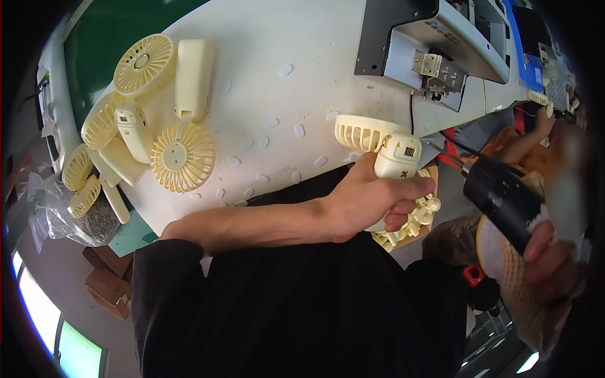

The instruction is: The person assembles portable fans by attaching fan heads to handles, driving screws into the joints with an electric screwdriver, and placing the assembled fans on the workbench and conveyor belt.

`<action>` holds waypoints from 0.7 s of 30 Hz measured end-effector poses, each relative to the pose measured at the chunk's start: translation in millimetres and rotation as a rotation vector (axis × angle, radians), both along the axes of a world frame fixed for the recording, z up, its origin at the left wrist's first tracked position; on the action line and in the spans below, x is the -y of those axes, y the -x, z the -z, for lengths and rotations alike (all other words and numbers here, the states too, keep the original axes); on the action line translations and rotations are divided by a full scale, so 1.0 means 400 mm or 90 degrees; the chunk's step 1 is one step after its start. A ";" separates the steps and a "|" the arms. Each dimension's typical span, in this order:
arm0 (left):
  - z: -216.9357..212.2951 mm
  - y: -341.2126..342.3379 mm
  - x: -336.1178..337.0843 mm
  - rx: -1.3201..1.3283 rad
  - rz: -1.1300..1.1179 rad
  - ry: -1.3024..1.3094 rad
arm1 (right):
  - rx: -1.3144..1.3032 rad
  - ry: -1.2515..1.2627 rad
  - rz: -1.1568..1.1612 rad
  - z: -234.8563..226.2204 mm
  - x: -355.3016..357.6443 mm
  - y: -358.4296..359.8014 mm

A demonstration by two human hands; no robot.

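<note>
Head view, left hand (360,200) gripping cream handheld fan (392,164), right hand (553,261) grasping black electric screwdriver (504,200)

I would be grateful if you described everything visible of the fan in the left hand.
The cream fan looks plastic. Its round, slatted head reaches left from the handle, which bears a small dark display and a cross-shaped mark. The left hand grips the handle, hiding part of it, near the edge of the table. Whether the screwdriver touches the fan is unclear.

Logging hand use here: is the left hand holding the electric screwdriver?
No: the left hand grips a cream fan, while the right hand holds the electric screwdriver.
</note>
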State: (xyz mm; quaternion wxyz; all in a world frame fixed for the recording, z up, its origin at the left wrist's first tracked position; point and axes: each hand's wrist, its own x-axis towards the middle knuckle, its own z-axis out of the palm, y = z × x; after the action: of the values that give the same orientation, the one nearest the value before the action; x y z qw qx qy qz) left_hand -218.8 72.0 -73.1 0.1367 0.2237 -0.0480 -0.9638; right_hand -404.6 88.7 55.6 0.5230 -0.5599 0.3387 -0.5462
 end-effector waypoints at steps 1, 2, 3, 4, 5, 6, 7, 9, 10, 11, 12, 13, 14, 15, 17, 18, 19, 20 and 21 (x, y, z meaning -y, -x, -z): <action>0.001 0.000 0.000 0.009 0.004 0.011 | -0.011 -0.004 0.005 -0.009 -0.011 -0.008; 0.002 0.000 -0.001 0.018 0.008 0.023 | -0.023 -0.015 0.007 -0.009 -0.017 -0.017; 0.005 0.000 -0.003 0.016 0.008 0.021 | -0.033 -0.023 0.009 -0.006 -0.023 -0.028; 0.007 -0.001 -0.005 0.013 0.010 0.025 | -0.041 -0.033 0.015 -0.002 -0.026 -0.032; 0.008 -0.001 -0.006 0.009 0.013 0.029 | -0.050 -0.039 0.016 0.002 -0.031 -0.036; 0.007 0.001 -0.007 0.008 0.012 0.027 | -0.053 -0.044 0.024 0.001 -0.033 -0.033; 0.004 0.001 -0.006 0.013 0.013 0.023 | -0.055 -0.046 0.026 0.001 -0.036 -0.034; 0.003 0.003 -0.007 0.017 0.013 0.018 | -0.057 -0.048 0.026 -0.015 -0.048 -0.031; 0.004 0.005 -0.008 0.019 0.009 0.026 | -0.051 -0.047 0.025 -0.019 -0.052 -0.025; 0.006 0.007 -0.009 0.020 0.005 0.035 | -0.047 -0.048 0.023 -0.026 -0.057 -0.019; 0.006 0.007 -0.011 0.020 0.003 0.033 | -0.049 -0.055 0.020 -0.038 -0.062 -0.011; 0.008 0.007 -0.012 0.018 0.005 0.036 | -0.050 -0.060 0.013 -0.042 -0.068 -0.010; 0.009 0.007 -0.014 0.016 0.007 0.038 | -0.056 -0.071 0.009 -0.041 -0.073 -0.012; 0.011 0.006 -0.015 0.017 0.002 0.037 | -0.064 -0.083 0.002 -0.043 -0.077 -0.017; 0.015 0.002 -0.019 0.015 -0.025 0.059 | -0.081 -0.119 -0.030 -0.046 -0.069 -0.028; 0.011 0.006 -0.018 0.008 -0.017 0.056 | -0.087 -0.123 -0.021 -0.053 -0.054 -0.028; 0.005 0.009 -0.015 0.012 -0.009 0.079 | -0.117 -0.140 -0.115 -0.060 -0.016 -0.022; 0.003 0.011 -0.011 0.018 -0.006 0.105 | -0.145 -0.155 -0.214 -0.065 0.040 -0.017; 0.005 0.003 -0.013 0.032 -0.026 0.102 | -0.159 -0.163 -0.337 -0.054 0.112 -0.015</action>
State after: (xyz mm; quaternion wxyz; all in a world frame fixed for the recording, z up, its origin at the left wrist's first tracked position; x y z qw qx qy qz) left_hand -219.9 77.1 -74.9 0.1723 0.2370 -0.1241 -0.9480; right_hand -398.6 44.0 77.2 0.6675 -0.6212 0.3087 -0.2708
